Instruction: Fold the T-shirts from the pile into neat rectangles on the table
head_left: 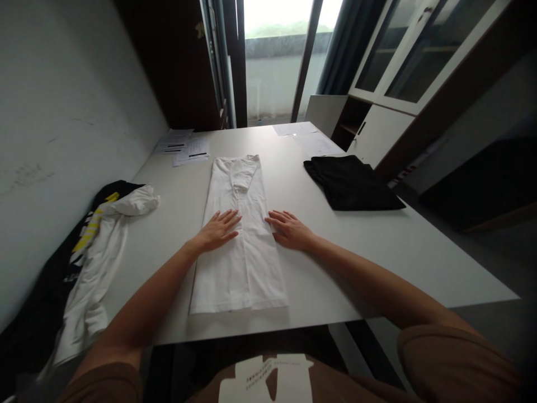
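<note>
A white T-shirt [239,268] lies lengthwise on the white table, its sides folded inward into a long strip. One sleeve shows folded back near the far end, by the collar. My left hand [218,230] rests flat on the shirt's left half, fingers stretched out and pointing away to the right. My right hand [289,229] lies at the shirt's right edge, fingers extended, the tips touching the cloth and the palm over the table. Neither hand grips anything.
Folded black cloth [350,182] lies on the table [335,280] at right. Loose clothes, one white garment [94,285] and one black with yellow print [90,229], hang over the left edge. Paper sheets [191,152] lie at the far left, more papers [319,144] at the far right.
</note>
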`<state>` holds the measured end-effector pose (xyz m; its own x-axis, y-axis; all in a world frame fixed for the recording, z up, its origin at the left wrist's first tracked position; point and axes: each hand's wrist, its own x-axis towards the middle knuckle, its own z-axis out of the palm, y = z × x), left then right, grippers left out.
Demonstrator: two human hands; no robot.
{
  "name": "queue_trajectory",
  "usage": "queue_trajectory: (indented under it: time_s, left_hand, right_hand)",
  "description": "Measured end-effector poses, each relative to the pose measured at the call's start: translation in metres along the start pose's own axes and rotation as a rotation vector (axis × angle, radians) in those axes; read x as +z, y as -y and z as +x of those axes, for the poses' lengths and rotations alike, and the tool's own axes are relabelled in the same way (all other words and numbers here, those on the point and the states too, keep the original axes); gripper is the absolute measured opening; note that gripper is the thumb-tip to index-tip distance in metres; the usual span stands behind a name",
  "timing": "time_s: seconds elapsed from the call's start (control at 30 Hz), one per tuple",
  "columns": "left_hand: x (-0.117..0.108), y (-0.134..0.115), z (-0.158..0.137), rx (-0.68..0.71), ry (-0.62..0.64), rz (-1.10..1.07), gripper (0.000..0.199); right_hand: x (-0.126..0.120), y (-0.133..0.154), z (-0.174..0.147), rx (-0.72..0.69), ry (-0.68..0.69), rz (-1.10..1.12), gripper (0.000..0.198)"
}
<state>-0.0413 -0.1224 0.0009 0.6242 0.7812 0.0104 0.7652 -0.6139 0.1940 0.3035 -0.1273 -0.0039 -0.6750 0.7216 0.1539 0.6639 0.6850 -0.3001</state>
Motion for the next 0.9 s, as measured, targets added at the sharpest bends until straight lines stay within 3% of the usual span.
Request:
queue_trajectory:
  time_s: [0.23,0.53,0.7,0.9]
  left_hand:
    - [0.002,-0.053,-0.069,0.111,-0.001,-0.010,0.066]
    - [-0.010,-0.109,-0.128,0.176,0.044,-0.067,0.069]
    - [-0.019,-0.117,-0.170,0.168,0.086,-0.139,0.074]
    - [-0.026,-0.099,-0.222,0.043,0.052,-0.143,0.083]
  right_hand:
    - [-0.010,0.068,-0.080,-0.314,0.055,0.039,0.070]
    - [0.007,0.108,-0.067,-0.443,0.063,0.058,0.080]
    - [0.012,0.115,-0.065,-0.475,0.030,0.092,0.065]
    - [0.009,0.113,-0.069,-0.450,0.013,0.147,0.052]
